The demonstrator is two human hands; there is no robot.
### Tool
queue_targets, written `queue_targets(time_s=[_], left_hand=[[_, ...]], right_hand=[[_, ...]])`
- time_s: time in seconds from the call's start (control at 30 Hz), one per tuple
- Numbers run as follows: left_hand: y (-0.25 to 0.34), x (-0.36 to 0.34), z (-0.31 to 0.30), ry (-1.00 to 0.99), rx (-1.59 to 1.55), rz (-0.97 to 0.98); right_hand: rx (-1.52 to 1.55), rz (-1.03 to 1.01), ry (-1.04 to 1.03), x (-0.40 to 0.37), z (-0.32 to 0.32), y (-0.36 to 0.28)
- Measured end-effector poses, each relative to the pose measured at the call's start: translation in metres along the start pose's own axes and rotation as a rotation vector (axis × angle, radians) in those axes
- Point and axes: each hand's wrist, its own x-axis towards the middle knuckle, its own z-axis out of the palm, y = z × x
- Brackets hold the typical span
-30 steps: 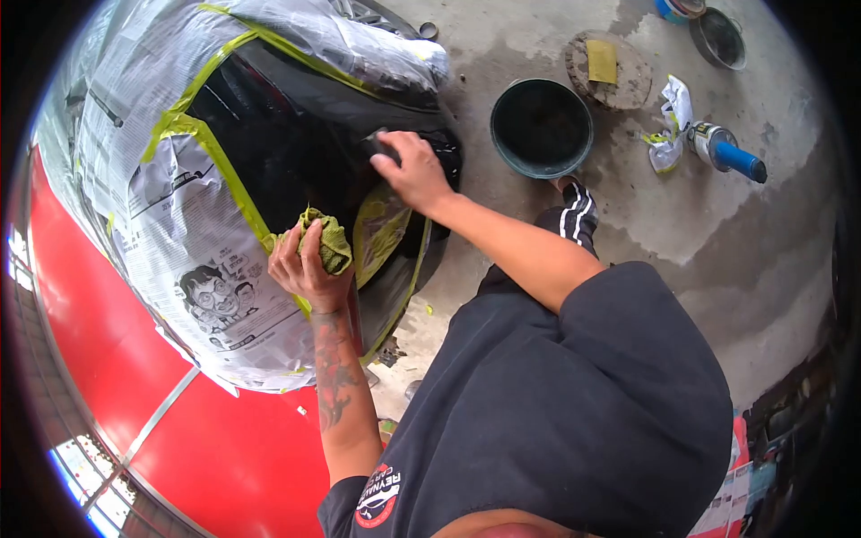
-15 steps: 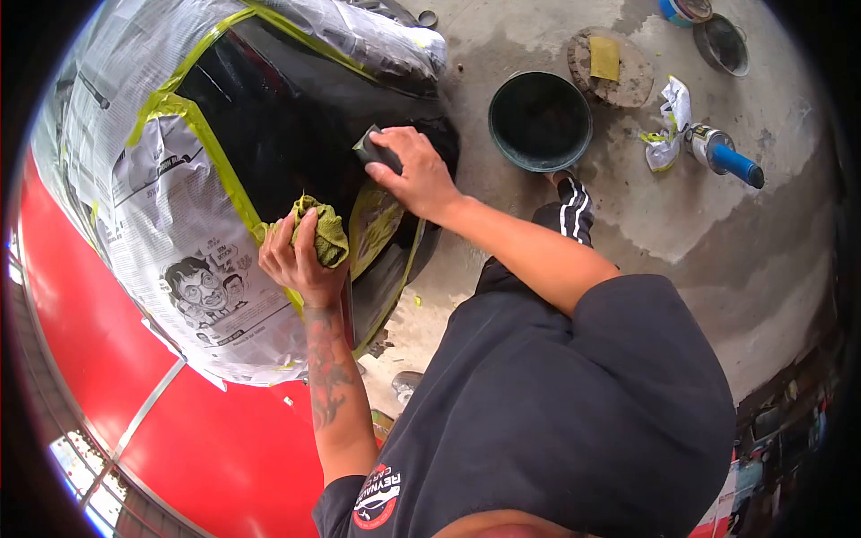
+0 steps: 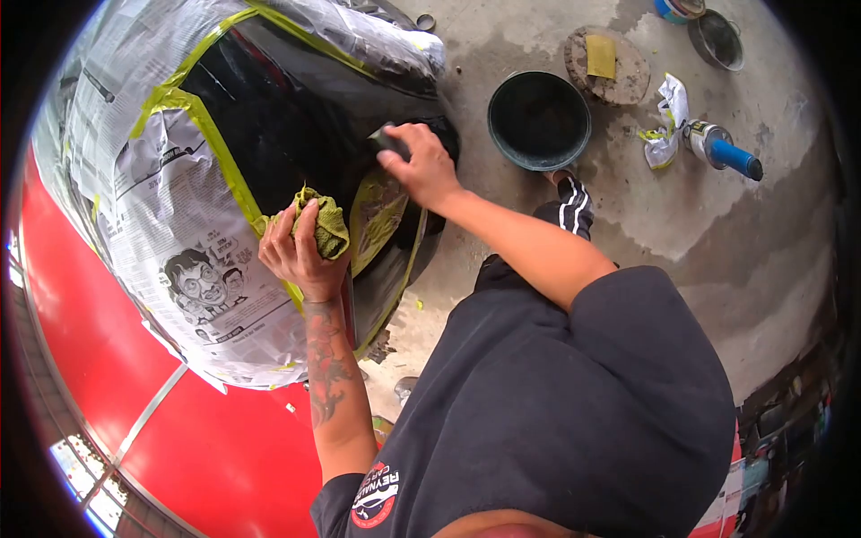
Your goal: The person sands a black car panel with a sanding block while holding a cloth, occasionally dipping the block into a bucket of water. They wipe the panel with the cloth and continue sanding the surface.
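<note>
Head view: left hand clamped around cloth at panel's taped edge; right hand clamped on dark block over the black panel. Bucket on floor, beyond right hand.

Car panel left, bucket and can on the floor to the right.
Newspaper lies left of the panel, masking tape between. The cloth in the left hand is near the tape, the block in the right hand farther right. Right of the bucket, a sheet rests on a slab; beyond, masking scraps lie beside the can.
</note>
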Motion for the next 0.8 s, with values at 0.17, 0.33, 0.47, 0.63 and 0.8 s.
queue_targets(time_s=[0.17,0.33,0.47,0.63,0.8], left_hand=[[-0.001,0.0,0.0,0.015,0.006,0.001],[0.001,0.002,0.003,0.025,0.012,0.0],[0.002,0.001,0.001,0.026,0.009,-0.001],[0.001,0.0,0.002,0.025,0.005,-0.004],[0.0,-0.001,0.001,0.022,-0.008,-0.007]], right_hand=[[0.021,-0.168,0.023,-0.008,0.004,-0.027],[0.014,-0.223,0.066,-0.003,0.006,0.002],[-0.066,0.124,-0.009,0.016,0.007,0.075],[0.005,-0.178,0.054,0.01,0.011,0.018],[-0.05,-0.361,0.03,0.01,-0.001,-0.018]])
